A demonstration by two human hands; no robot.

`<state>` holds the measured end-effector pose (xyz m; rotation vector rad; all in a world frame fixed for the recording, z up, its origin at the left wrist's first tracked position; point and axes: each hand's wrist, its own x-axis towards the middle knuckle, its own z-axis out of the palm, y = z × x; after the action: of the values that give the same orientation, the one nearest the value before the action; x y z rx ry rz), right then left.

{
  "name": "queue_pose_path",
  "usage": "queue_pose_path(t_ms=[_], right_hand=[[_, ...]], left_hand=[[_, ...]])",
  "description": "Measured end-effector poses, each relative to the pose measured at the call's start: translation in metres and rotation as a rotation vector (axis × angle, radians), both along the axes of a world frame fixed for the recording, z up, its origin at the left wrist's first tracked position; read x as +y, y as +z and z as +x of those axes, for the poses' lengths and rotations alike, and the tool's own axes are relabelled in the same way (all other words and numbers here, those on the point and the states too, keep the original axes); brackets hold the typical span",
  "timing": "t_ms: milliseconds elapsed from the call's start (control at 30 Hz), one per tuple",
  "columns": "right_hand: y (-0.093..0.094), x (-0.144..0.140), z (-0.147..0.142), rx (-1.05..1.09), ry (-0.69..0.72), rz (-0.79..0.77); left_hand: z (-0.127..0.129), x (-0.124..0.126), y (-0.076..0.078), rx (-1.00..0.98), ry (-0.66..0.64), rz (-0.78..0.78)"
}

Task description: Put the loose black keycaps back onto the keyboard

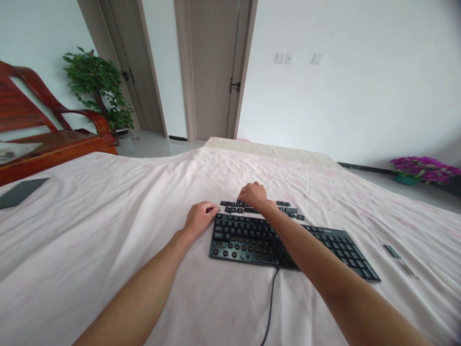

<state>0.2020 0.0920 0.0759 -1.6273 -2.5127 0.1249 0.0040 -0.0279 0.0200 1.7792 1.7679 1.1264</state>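
Note:
A black computer keyboard [248,228] lies on the cloth, its near left rows stripped to bare round switch spots and its other keys in place. Beyond its far edge lie several loose black keycaps [240,210], among them a long space bar [251,210]. My right hand [254,194] reaches across the keyboard to these keycaps, fingers pinched at a small one; the fingertips are partly hidden. By the keyboard's far left corner rests my left hand [201,216], thumb and forefinger brought together; whether anything is between them cannot be made out.
A keycap puller [400,261] with wire loops lies right of the keyboard. The black cable [271,307] runs toward me over the wrinkled pink-flowered cloth [144,211]. A dark flat object [21,192] sits at far left, near a wooden bench [72,142].

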Motion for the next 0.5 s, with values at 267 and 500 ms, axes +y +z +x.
queue_pose_path(t_ms=[267, 500], right_hand=[[0.006, -0.013, -0.006, 0.214, 0.010, -0.012], [0.005, -0.044, -0.026, 0.758, 0.149, -0.306]], left_hand=[[-0.001, 0.004, -0.002, -0.281, -0.011, -0.007], [0.007, 0.000, 0.015, -0.717, -0.119, -0.104]])
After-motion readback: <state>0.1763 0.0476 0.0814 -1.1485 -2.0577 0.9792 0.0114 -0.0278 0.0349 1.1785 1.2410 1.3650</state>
